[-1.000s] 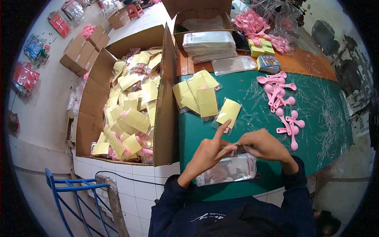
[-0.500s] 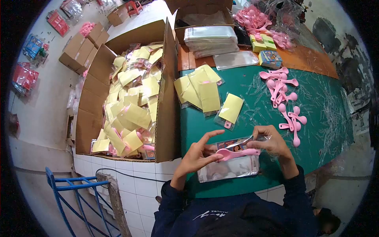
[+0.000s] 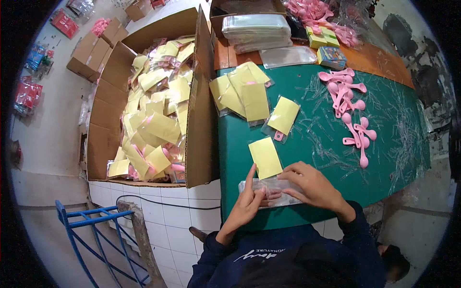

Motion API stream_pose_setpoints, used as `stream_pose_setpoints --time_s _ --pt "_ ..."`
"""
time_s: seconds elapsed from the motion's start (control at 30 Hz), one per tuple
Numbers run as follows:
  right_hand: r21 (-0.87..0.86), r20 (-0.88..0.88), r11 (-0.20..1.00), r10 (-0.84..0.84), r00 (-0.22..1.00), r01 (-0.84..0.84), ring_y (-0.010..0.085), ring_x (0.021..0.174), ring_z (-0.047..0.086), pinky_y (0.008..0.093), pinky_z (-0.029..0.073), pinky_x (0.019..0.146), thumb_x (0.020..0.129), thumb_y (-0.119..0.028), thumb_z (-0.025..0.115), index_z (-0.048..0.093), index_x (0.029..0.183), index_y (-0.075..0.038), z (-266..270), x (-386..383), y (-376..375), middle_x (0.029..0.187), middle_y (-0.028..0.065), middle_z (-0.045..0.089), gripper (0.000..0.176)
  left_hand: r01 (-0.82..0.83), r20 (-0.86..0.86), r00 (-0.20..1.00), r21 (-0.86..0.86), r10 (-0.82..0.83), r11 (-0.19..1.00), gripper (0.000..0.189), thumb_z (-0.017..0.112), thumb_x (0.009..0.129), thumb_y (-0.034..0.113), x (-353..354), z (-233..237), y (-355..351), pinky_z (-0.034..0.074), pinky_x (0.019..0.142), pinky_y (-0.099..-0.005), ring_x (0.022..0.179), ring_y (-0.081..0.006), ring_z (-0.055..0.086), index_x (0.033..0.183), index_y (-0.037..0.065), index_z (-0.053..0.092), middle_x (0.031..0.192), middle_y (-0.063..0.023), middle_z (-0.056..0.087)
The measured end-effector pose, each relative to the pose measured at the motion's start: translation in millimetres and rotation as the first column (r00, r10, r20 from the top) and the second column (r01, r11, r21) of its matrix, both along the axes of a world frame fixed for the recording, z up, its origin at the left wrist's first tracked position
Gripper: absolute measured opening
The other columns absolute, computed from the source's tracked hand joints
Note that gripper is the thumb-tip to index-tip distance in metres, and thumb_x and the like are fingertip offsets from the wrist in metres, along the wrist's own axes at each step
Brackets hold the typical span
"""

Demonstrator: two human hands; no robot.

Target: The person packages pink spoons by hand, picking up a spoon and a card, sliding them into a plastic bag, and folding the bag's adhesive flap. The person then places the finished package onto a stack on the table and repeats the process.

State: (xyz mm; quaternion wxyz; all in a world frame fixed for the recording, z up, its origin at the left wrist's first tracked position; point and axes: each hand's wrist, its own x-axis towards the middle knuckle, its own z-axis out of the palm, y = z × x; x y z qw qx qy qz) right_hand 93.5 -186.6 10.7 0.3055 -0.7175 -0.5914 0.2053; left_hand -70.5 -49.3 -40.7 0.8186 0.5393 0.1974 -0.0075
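Observation:
A packet with a yellow card [image 3: 265,158] lies on the green table just beyond my hands. Below it is a stack of clear plastic bags [image 3: 282,201] near the table's front edge. My left hand [image 3: 248,202] rests on the left of the bags, index finger stretched up beside the yellow card, its other fingers spread across the plastic. From the right, my right hand [image 3: 314,188] reaches over the bags with thumb and fingers apart, fingertips close to the packet's lower corner. Whether either hand pinches the thin plastic is hard to see.
Several yellow-card packets [image 3: 255,103] lie further back. Pink spoons [image 3: 346,93] are scattered at right among clear plastic strips [image 3: 398,125]. A large cardboard box [image 3: 199,105] full of packets stands at left. More clear bags [image 3: 257,31] and small card boxes [image 3: 331,57] sit behind.
The pink spoon and picture card that were in the bag between my hands are out of sight. A yellow-card packet now lies beyond the bags, and my hands have moved onto the bags.

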Motion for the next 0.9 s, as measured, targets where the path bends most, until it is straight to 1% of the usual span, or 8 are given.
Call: stream_pose_setpoints --time_s 0.13,0.23,0.33,0.43,0.53,0.73,0.83,0.9 --pt "-0.072 0.002 0.990 0.118 0.993 -0.118 0.0329 0.091 0.051 0.0407 0.042 0.076 0.074 -0.016 0.068 0.052 0.091 -0.007 -14.2 -16.6 2.0 0.098 0.0133 0.050 0.025 0.052 -0.063 0.997 0.240 -0.037 0.969 0.058 0.035 0.097 0.012 -7.7 5.3 -1.1 0.049 0.081 -0.0330 0.090 -0.0187 0.059 0.145 0.011 0.003 0.106 -0.0173 0.057" --pt "-0.065 -0.007 0.987 0.144 0.990 -0.144 0.0320 0.088 0.050 0.0398 0.041 0.074 0.073 -0.017 0.069 0.052 0.091 -0.007 -12.4 -23.6 3.9 0.093 0.0123 0.048 0.026 0.010 -0.101 0.995 -0.063 -0.016 0.998 0.059 0.037 0.097 0.013 -15.6 8.1 -5.1 0.047 0.083 -0.0308 0.091 -0.0163 0.058 0.145 0.010 0.004 0.107 -0.0144 0.055" --pt "-0.017 0.007 0.984 0.179 0.984 -0.179 0.0299 0.084 0.049 0.0385 0.040 0.071 0.073 -0.016 0.068 0.052 0.090 -0.007 -13.8 -28.0 5.9 0.089 0.0111 0.046 0.025 0.030 -0.042 0.999 0.084 -0.027 0.996 0.061 0.039 0.097 0.013 -18.1 2.1 -6.0 0.046 0.083 -0.0295 0.092 -0.0145 0.055 0.146 0.011 0.004 0.108 -0.0127 0.053" --pt "0.019 0.146 0.983 0.177 0.973 -0.182 0.0273 0.081 0.050 0.0378 0.039 0.070 0.073 -0.015 0.068 0.052 0.088 -0.005 -13.7 -33.6 6.4 0.087 0.0104 0.047 0.024 -0.035 -0.135 0.991 -0.151 0.015 0.988 0.062 0.041 0.096 0.014 -18.7 9.2 -6.9 0.045 0.084 -0.0278 0.093 -0.0129 0.053 0.146 0.011 0.003 0.106 -0.0119 0.053" --pt "0.034 0.307 0.977 0.189 0.933 -0.209 0.0252 0.080 0.051 0.0371 0.039 0.068 0.073 -0.015 0.068 0.053 0.085 -0.005 -11.9 -37.2 4.7 0.083 0.0095 0.048 0.022 -0.096 -0.104 0.992 -0.189 0.077 0.977 0.065 0.044 0.094 0.011 -17.4 6.4 -10.1 0.046 0.081 -0.0251 0.087 -0.0109 0.054 0.146 0.011 0.004 0.109 -0.0122 0.052" --pt "0.135 0.278 0.952 0.231 0.933 -0.276 0.0253 0.079 0.051 0.0350 0.039 0.071 0.073 -0.014 0.068 0.053 0.084 -0.005 -13.9 -30.5 5.8 0.081 0.0075 0.048 0.021 -0.163 -0.029 0.985 0.162 0.170 0.973 0.066 0.048 0.091 0.002 -4.4 15.5 -17.6 0.049 0.074 -0.0240 0.079 -0.0103 0.059 0.144 0.011 0.011 0.093 -0.0071 0.059" --pt "0.148 -0.097 0.912 0.398 0.912 -0.382 0.0264 0.083 0.051 0.0375 0.039 0.079 0.075 -0.017 0.064 0.052 0.084 -0.005 9.6 -6.4 0.0 0.082 0.0090 0.049 0.019 -0.261 -0.011 0.964 0.112 0.264 0.959 0.059 0.046 0.091 0.001 1.9 19.9 -20.3 0.050 0.077 -0.0259 0.084 -0.0139 0.062 0.141 0.009 0.017 0.089 -0.0106 0.063" --pt "0.158 -0.383 0.891 0.453 0.805 -0.427 0.0253 0.080 0.053 0.0371 0.041 0.075 0.078 -0.016 0.066 0.053 0.084 -0.005 25.0 20.7 -10.0 0.083 0.0086 0.051 0.018 -0.215 -0.033 0.976 0.009 0.215 0.977 0.049 0.043 0.092 0.002 1.9 26.6 -13.7 0.050 0.080 -0.0279 0.087 -0.0162 0.063 0.137 0.007 0.025 0.094 -0.0151 0.064"
